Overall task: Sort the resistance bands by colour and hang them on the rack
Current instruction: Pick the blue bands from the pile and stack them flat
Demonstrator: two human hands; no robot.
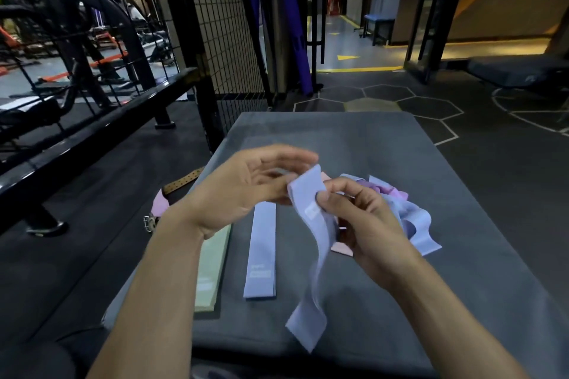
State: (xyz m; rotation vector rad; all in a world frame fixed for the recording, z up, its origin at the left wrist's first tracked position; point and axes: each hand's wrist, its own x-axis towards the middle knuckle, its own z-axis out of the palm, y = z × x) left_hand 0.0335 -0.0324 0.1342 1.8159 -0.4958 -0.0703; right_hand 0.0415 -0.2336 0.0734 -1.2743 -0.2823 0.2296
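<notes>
**Both hands on a lilac-blue band above the mat**

Head view: the right hand [363, 218] pinches the upper end of a lilac-blue resistance band [311, 255] between thumb and fingers, palm turned toward the camera, wrist bent inward. The left hand [243, 191] meets it from the other side; its thumb and lower fingertips touch the band's top edge while the upper fingers are spread loosely and blurred. Whether the left hand truly grips or only touches cannot be told. The band hangs twisted from the two hands, its lower end dangling just over the near part of the mat. Both forearms are bare and reach in from the bottom of the frame.

Under the hands lies a dark grey padded mat [354, 132]. On it, a pale green band [211, 271] lies flat beneath the left forearm, and just beside it a second blue band [261, 255] lies flat and straight. Behind the right hand sits a loose heap of bands [400, 206] in blue, purple and pink. A pink and tan belt [172, 191] with a metal buckle rests at the mat's left edge.

To the left runs a black metal frame [92, 138]; behind it a wire mesh panel [221, 24]. The floor [431, 108] shows hexagon lines, with a yellow-marked corridor beyond
</notes>
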